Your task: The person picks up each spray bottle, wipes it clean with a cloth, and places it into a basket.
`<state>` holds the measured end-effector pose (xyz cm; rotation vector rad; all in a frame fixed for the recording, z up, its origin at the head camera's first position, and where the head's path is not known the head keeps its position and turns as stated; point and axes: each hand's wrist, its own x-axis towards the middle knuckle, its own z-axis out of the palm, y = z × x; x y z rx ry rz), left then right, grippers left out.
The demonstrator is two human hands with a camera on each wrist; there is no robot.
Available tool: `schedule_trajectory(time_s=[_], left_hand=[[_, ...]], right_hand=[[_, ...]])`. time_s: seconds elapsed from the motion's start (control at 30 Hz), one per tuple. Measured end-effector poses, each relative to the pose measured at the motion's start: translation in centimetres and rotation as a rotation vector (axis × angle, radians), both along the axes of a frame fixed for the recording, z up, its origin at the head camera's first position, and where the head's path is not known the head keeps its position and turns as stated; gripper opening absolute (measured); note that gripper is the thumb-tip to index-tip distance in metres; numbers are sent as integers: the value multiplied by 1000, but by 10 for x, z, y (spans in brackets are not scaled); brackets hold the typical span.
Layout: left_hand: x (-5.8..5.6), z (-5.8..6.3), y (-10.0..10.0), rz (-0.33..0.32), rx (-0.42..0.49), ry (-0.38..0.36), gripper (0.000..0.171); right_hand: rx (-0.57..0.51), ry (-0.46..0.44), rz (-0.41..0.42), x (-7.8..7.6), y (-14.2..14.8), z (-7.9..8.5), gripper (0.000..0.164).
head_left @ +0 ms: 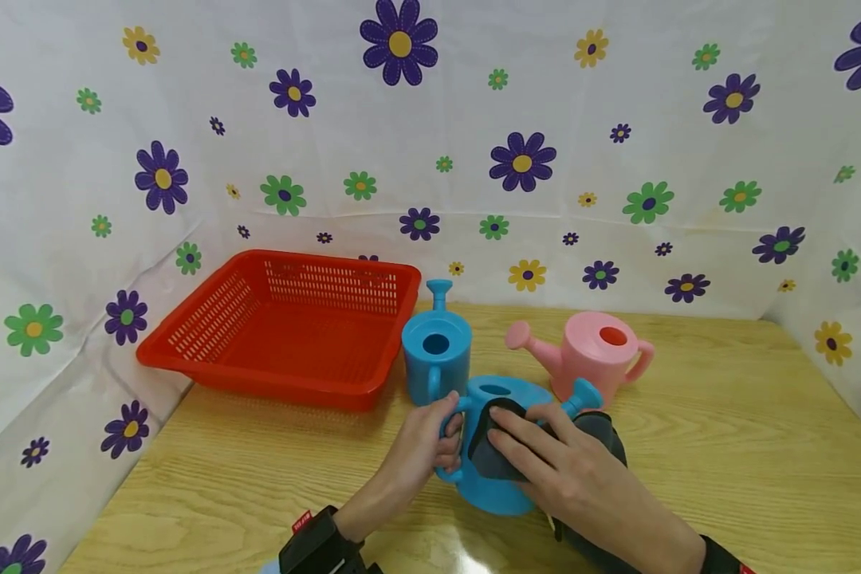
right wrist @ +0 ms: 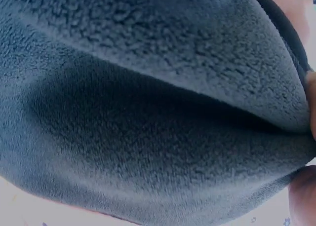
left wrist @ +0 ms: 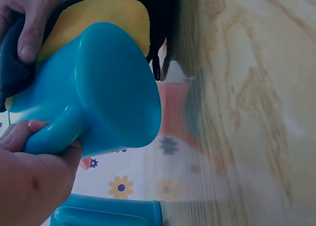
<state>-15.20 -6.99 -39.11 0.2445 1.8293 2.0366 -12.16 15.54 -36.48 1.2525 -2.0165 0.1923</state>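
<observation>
A blue watering can is tilted in front of me, its spout pointing right. My left hand grips its handle, fingers curled round the loop. With my right hand I hold a dark grey cloth against the can's side. The left wrist view shows the cloth's yellow underside against the blue wall, and the can's base facing the camera. Folds of the grey cloth fill most of the right wrist view. The right palm and the cloth hide part of the can's side.
Just behind the held can stands a second blue watering can. A pink watering can is at the back right, its spout toward the left. To the left sits a red plastic basket. Flowered white sheeting encloses the wooden table.
</observation>
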Motion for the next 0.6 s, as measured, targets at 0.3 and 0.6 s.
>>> schedule_trajectory(time_s=[0.3, 0.6], left_hand=[[3, -2, 1, -4, 20, 17, 45], [4, -2, 1, 10, 11, 14, 45]], right_hand=[[-89, -31, 3, -1, -4, -3, 43], [-89, -31, 18, 1, -7, -2, 43]])
